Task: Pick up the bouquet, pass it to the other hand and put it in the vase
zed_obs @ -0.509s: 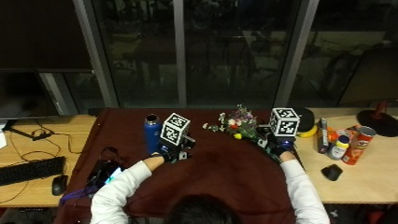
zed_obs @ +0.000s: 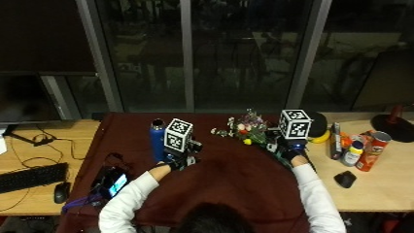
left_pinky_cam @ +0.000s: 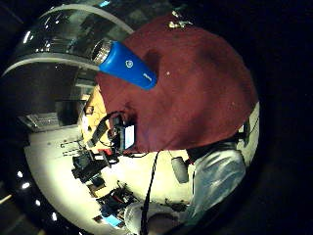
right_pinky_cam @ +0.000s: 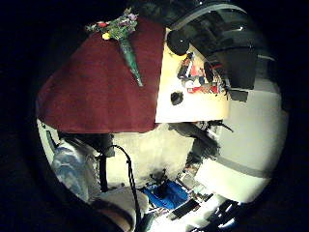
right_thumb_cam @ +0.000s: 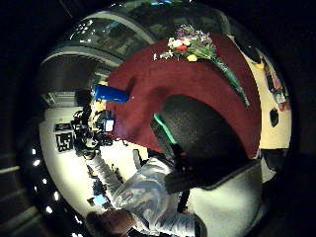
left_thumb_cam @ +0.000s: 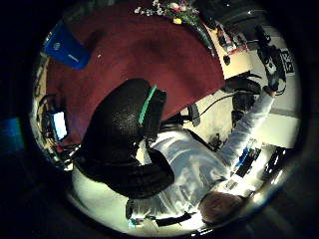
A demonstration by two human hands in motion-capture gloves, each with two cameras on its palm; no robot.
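The bouquet [zed_obs: 249, 129], mixed blooms on a green wrapped stem, lies on the maroon-clothed surface [zed_obs: 226, 179], unmoved, both hands' grip state hidden, positions unchanged.

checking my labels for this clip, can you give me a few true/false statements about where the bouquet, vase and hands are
1. The bouquet lies on the dark red cloth. True.
2. The bouquet already stands in the blue vase. False: it lies apart from the vase, which stands upright without it.
3. The vase is nearer the left hand than the right hand. True.
4. The left hand holds the bouquet. False: the bouquet lies by the right hand, across the cloth from the left.
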